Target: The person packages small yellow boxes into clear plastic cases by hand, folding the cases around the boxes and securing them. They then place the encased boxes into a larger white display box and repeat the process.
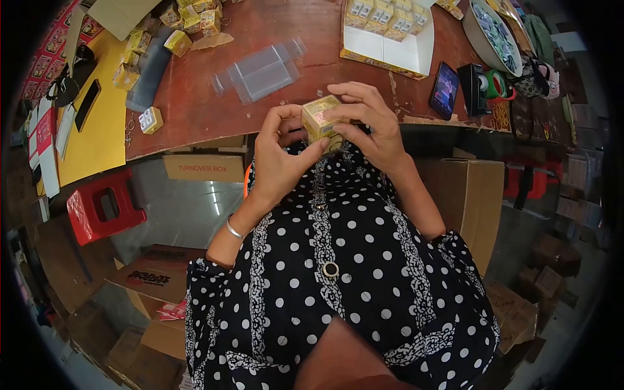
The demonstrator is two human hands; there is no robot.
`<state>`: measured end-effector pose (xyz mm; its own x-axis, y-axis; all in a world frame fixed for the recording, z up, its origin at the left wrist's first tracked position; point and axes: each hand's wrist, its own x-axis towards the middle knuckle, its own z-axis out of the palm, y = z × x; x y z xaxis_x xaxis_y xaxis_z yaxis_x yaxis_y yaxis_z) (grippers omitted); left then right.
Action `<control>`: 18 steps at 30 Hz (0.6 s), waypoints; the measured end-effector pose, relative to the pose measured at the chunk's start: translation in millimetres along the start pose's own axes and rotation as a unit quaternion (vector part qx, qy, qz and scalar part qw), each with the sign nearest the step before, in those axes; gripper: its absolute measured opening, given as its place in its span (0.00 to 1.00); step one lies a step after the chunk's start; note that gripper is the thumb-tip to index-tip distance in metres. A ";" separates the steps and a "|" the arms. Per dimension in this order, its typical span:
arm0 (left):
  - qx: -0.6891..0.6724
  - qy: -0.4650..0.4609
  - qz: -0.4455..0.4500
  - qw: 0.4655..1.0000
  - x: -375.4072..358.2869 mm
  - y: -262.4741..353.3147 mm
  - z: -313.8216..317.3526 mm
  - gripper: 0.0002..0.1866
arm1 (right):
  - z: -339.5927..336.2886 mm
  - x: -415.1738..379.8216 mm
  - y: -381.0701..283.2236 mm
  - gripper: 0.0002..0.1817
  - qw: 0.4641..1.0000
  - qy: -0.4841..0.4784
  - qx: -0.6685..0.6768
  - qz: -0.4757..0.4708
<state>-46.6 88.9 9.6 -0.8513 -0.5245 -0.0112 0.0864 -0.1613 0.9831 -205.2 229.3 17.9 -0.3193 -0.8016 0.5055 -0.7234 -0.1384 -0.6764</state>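
Observation:
Between both hands, just over the table's near edge, is a small yellow printed box (pixel 314 117). My left hand (pixel 279 146) grips it from the left, thumb at its lower side. From the right, my right hand (pixel 370 123) has its thumb and fingers on the top and side of the same box. Beyond the hands a folded clear plastic sheet (pixel 266 73) lies on the table. A display tray (pixel 387 64) with a white inside holds several similar small boxes at the far right. One small box with a keyring (pixel 151 120) sits at the left.
Several yellow boxes (pixel 195 19) are piled at the back left of the red-brown table (pixel 188 84). A phone (pixel 444 91), a black tape dispenser (pixel 472 91) and a basin (pixel 487 39) stand at right. Another dark phone (pixel 88 105) lies left. A red stool (pixel 104 205) is below.

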 end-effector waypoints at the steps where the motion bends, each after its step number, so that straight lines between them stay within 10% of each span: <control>1: 0.001 0.001 0.001 1.000 -0.2 -1.1 -0.6 0.28 | 0.3 -0.4 0.9 0.22 1.000 0.000 0.001 -0.001; 9: 0.193 0.008 0.210 0.959 4.3 8.7 -6.5 0.29 | -23.9 3.7 1.0 0.48 0.903 -0.080 0.335 0.255; 18: 0.372 -0.089 0.475 0.792 12.7 6.9 -8.8 0.23 | -48.1 4.9 11.6 0.34 0.862 -0.110 0.362 0.337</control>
<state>-52.3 73.7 14.7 -0.6508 0.0242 0.7589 0.4595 0.8082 0.3683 -244.6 251.8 38.3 -0.3357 -0.9218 -0.1940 0.1795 0.1396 -0.9738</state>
